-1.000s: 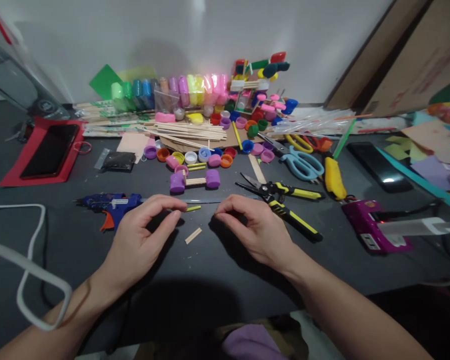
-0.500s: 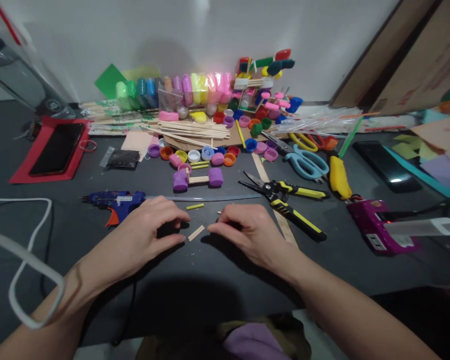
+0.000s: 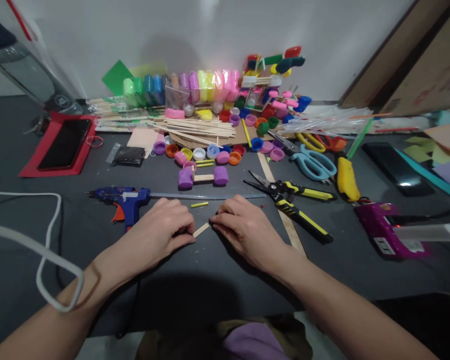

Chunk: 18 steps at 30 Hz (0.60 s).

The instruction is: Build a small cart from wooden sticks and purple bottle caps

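Note:
Two short wooden stick pieces [image 3: 201, 230] lie side by side on the dark table between my hands. The fingertips of my left hand [image 3: 174, 225] pinch their left end. At the right end, the closed fingertips of my right hand [image 3: 234, 220] meet the sticks; whether they also hold something small is hidden. Just beyond is a short yellow-green piece [image 3: 199, 204]. Farther back sits a purple-ended piece [image 3: 203, 177] joined by wooden sticks. A blue glue gun [image 3: 125, 200] rests left of my left hand.
Black-yellow cutters [image 3: 292, 200] lie right of my right hand, near blue scissors [image 3: 313, 162]. Bottle caps, wooden sticks [image 3: 198, 128] and colored clay packs [image 3: 180, 87] line the back. A white cable [image 3: 48, 250] loops over my left forearm. A purple power adapter [image 3: 382, 230] stands at right.
My left hand has closed onto the left end of the stick pieces. My right fingertips have come to their right end. The whole view has shifted slightly.

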Each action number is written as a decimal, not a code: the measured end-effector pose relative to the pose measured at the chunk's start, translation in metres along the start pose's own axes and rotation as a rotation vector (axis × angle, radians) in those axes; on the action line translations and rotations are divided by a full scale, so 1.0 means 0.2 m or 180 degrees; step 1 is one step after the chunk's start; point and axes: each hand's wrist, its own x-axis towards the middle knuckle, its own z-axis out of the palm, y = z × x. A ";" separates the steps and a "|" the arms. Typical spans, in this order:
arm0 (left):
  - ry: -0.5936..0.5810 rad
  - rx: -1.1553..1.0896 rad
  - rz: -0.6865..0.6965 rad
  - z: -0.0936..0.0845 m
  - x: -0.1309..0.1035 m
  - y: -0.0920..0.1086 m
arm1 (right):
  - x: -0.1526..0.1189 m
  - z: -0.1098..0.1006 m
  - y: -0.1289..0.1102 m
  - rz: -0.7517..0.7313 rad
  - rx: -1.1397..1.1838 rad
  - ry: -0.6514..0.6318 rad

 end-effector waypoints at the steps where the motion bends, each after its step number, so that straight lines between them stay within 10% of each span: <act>1: 0.0020 -0.0002 0.0010 0.00 0.00 0.00 | 0.00 0.00 0.00 -0.0015 0.0012 0.0002; 18: 0.0154 0.0092 0.0160 0.01 0.01 -0.01 | 0.02 0.04 -0.01 0.0065 -0.0133 -0.0073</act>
